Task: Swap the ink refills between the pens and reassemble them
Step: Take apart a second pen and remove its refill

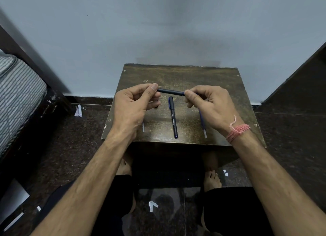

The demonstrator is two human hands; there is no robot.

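Above the small dark wooden table point(220, 80), my left hand point(134, 101) and my right hand point(210, 103) hold a dark blue pen barrel point(170, 92) level between them, one hand pinching each end. A second, capped dark blue pen point(173, 118) lies lengthwise on the table between my hands. A blue ink refill with a clear end point(202, 125) lies on the table, partly under my right hand. Another refill's pale end point(143, 127) shows beside my left wrist; the remainder is hidden.
The table stands against a pale wall. A bed with a striped mattress point(19, 94) is at the left. A dark panel point(299, 76) is at the right. Paper scraps point(153, 205) lie on the dark floor by my feet.
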